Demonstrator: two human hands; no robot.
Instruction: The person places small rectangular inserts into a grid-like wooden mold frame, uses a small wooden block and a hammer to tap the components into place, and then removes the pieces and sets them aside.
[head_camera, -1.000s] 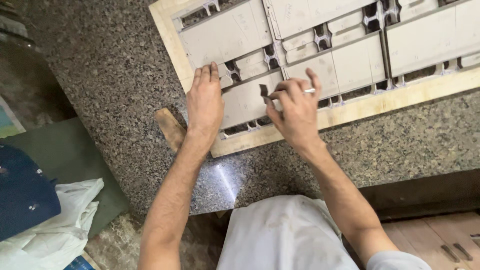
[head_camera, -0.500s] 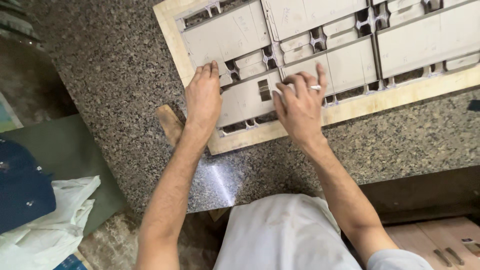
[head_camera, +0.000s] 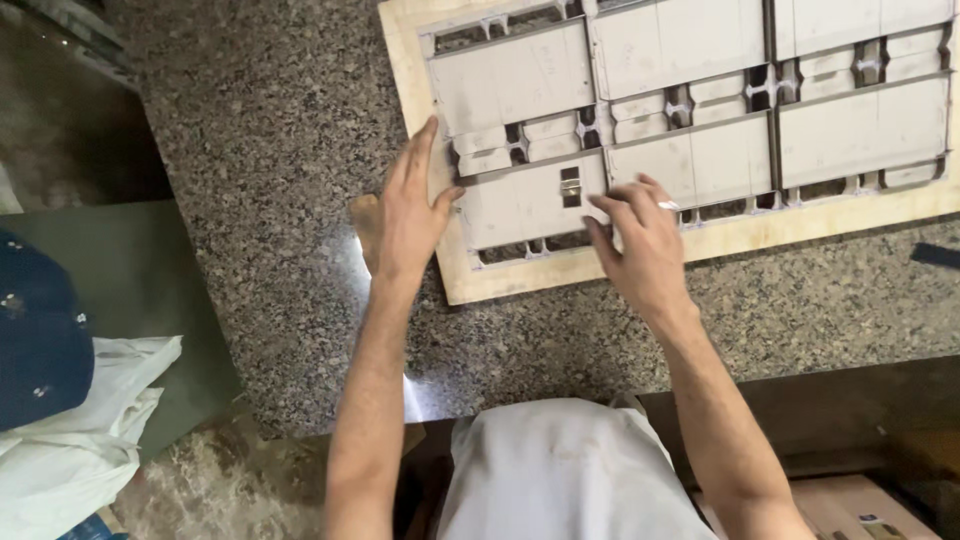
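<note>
A speckled grey granite countertop (head_camera: 250, 180) is filling the head view, with white cloth (head_camera: 70, 440) lying on the floor at near left. A pale wooden frame holding grey cardboard panels (head_camera: 690, 240) is lying at far right. The left hand (head_camera: 405, 215) is pressing flat, fingers spread, on the frame's left edge. The right hand (head_camera: 640, 240) is resting loosely open, fingertips touching a near panel, gripping nothing.

Soft even light, countertop glare, slight blur
</note>
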